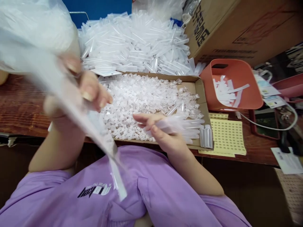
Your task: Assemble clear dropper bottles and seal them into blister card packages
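Note:
My left hand (88,88) is closed round a long, whitish, film-like piece (78,91), blurred by motion, that looks like a plastic bag or sheet. It slants from the upper left down across my chest. Over the shallow cardboard tray (205,104), my right hand (165,135) has its fingers around several translucent plastic tubes (174,124), partly smeared. More tubes (195,124) lie just beyond it at the tray's right side, beside a few upright clear small bottles (206,136). Small clear plastic caps (132,104) fill much of the tray.
A big heap of translucent tubes (134,41) lies behind the tray. At right are an orange bin (251,91) with white strips, yellow sticker sheets (227,135), a phone (265,123) and a white cable. A large carton (236,31) stands at back right, a filled plastic bag (47,22) at left.

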The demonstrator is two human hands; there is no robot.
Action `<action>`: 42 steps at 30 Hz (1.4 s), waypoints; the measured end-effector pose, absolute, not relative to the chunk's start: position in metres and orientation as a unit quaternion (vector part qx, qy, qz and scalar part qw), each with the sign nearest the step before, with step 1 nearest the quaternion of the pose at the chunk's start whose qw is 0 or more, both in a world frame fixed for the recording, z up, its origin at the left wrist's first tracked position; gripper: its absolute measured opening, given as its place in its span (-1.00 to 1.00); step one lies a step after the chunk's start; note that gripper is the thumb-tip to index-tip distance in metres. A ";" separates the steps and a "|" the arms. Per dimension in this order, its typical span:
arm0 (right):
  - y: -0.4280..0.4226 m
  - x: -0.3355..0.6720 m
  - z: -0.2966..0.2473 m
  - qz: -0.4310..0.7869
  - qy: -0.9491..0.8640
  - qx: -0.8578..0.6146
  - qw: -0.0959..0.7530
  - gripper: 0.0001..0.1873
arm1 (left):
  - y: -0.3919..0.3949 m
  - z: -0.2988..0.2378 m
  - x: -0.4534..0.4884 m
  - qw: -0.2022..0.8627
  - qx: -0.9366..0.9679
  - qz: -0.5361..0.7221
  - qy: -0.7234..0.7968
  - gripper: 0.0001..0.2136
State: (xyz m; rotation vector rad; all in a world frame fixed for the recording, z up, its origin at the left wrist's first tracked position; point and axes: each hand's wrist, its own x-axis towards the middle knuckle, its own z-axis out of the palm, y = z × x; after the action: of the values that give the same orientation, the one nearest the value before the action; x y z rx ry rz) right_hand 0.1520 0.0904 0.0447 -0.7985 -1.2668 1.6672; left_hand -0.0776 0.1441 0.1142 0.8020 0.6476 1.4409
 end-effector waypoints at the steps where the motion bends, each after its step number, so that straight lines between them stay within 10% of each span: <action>1: 0.091 0.145 0.045 0.723 -0.486 -0.288 0.398 -0.67 | 0.143 0.109 -0.064 0.647 0.392 0.617 0.217 -0.68; 10: 0.085 0.126 0.042 0.840 -0.401 -0.193 0.311 -0.67 | 0.143 0.071 -0.018 0.723 0.278 0.609 0.172 -0.45; 17: 0.084 0.158 0.035 0.508 -0.563 -0.508 0.409 -0.72 | 0.097 0.067 -0.025 0.718 0.365 0.506 0.310 -0.41; 24: 0.084 0.184 0.034 0.342 -0.687 -0.478 0.428 -0.91 | 0.095 0.036 -0.020 0.715 0.211 0.518 0.419 -0.72; 27: 0.080 0.194 0.043 0.489 -0.621 -0.467 0.397 -0.81 | 0.102 0.042 -0.024 0.689 0.186 0.575 0.400 -0.60; 32: 0.077 0.175 0.039 0.757 -0.520 -0.382 0.104 -0.61 | 0.103 0.052 -0.018 0.739 0.178 0.543 0.358 -0.54; 42: 0.077 0.161 0.025 0.853 -0.367 -0.359 0.090 -0.50 | 0.101 0.055 -0.021 0.810 0.152 0.457 0.335 -0.72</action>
State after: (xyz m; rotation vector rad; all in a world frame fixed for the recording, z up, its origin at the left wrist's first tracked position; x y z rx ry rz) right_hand 0.1614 0.0767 0.0251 -1.0674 -1.0925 2.5374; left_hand -0.0215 0.1006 0.0547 0.3256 0.7162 0.9763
